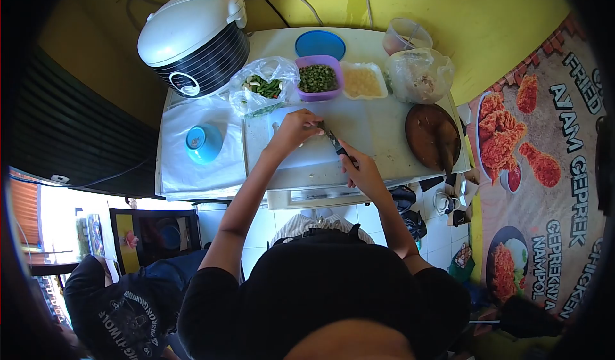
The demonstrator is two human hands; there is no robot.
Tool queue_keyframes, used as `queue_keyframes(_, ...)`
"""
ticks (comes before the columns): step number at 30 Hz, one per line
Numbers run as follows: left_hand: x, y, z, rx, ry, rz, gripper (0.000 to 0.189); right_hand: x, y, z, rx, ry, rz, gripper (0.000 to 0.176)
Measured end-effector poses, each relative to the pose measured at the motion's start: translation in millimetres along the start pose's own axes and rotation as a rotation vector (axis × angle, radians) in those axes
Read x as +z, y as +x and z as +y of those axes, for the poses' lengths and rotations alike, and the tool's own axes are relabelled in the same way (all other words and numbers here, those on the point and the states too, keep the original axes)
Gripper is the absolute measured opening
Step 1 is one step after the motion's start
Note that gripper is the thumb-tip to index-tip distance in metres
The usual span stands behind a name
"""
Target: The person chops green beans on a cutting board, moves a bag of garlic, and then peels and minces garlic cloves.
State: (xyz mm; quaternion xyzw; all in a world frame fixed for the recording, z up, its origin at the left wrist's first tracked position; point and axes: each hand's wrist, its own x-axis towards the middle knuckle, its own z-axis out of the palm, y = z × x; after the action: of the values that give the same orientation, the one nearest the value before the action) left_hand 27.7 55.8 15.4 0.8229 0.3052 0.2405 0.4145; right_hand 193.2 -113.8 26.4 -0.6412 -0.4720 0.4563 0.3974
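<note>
A dark-handled knife (334,143) is held in my right hand (360,169), its blade pointing up and left toward my left hand (296,131). The fingers of my left hand are pinched together beside the blade tip, over a white cutting board (301,156); what they hold is too small to make out. Small pale bits lie on the board below them. Just beyond the hands stand a purple container (319,91) of chopped green pieces, a white tray (364,81) of pale pieces and a plastic bag (264,84) with green vegetables.
A rice cooker (195,36) stands at the back left, above an upturned blue bowl (204,143). A blue lid (320,43), a clear tub (407,36), a filled plastic bag (421,77) and a brown stone mortar (423,136) with pestle are also around. Another person (131,309) is at lower left.
</note>
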Motion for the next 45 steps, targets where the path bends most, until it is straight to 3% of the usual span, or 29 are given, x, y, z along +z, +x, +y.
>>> queue_keyframes(8,5,-7,3,0.077,0.004,0.026,0.035,-5,1,8,-0.001,0.038,-0.034,0.045)
queue_keyframes(18,18,-13,1,0.033,-0.075,0.073,0.027,-7,1,6,0.001,0.107,-0.063,0.047)
queue_keyframes(24,9,-2,20,0.008,-0.143,0.233,0.024,-15,19,-14,-0.057,0.141,-0.044,0.046)
queue_keyframes(26,-1,16,18,0.127,-0.098,0.347,0.025,-21,32,-32,-0.111,0.113,-0.022,0.045)
queue_keyframes(30,-29,51,38,0.141,-0.151,0.405,0.022,-35,67,-63,-0.222,-0.004,0.037,0.043)
queue_keyframes(32,-35,64,27,0.220,0.175,0.379,0.022,-41,92,-52,-0.321,-0.160,0.093,0.042)
queue_keyframes(33,-36,65,27,0.213,0.150,0.365,0.022,-41,96,-53,-0.416,-0.315,0.150,0.041)
queue_keyframes(37,-41,61,24,0.126,0.136,0.315,0.019,-49,96,-53,-0.460,-0.347,0.115,0.041)
queue_keyframes(39,-38,62,14,0.240,0.429,0.402,0.020,-49,98,-52,-0.444,-0.301,0.151,0.041)
queue_keyframes(43,-32,59,18,0.288,0.672,0.475,0.026,-48,97,-45,-0.393,-0.223,0.141,0.042)
queue_keyframes(45,-36,60,22,0.129,0.568,0.346,0.032,-47,100,-36,-0.481,-0.175,0.179,0.041)
